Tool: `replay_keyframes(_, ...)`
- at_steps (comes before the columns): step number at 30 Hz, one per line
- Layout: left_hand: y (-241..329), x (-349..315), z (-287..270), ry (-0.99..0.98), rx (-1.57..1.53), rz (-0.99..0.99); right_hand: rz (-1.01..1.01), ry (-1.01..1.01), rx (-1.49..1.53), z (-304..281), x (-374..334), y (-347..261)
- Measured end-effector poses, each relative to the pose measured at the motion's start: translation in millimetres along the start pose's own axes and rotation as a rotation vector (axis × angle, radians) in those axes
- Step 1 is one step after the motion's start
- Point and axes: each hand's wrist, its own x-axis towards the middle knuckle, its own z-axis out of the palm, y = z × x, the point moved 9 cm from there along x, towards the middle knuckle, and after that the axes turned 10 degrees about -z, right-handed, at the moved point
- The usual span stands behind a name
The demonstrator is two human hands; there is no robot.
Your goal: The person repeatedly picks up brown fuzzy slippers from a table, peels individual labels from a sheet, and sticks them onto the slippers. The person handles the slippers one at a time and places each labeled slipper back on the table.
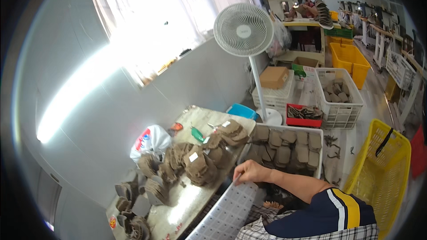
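Observation:
My right hand [251, 172] reaches in from the lower right, its fingers closed on the upper corner of a pale sheet with rows of small dark marks [231, 206]. The sheet hangs slanting along the near edge of the worktable [153, 220]. Beyond it, stacks of brown fabric pieces [200, 169] lie heaped on the table, some with white labels. Curved grey-brown stacks [155, 189] stand at the table's left part. My left hand does not show.
A white crate of brown pieces [284, 162] stands beyond my right forearm. A yellow basket [378, 173] is at right. Behind stand a white fan [243, 31], a red tray [302, 120], and another white crate [340, 115]. A white plastic bag [153, 144] rests by the wall. People work farther back.

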Motion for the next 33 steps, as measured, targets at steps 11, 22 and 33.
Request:
replay_keyframes(11, 19.3, 8.6, 73.1, 0.027, 1.007, 0.691, -0.223, -0.019, -0.063, 24.2, -32.5, -58.4)
replay_keyframes(22, 158.7, -80.5, 175.3, 0.134, 0.346, 0.745, -0.315, 0.153, -0.147, 11.2, -31.7, -76.7)
replay_keyframes(33, 131.7, -48.9, 171.8, 0.121, 0.212, 0.593, -0.424, -0.145, -0.438, 43.6, -2.9, -70.0)
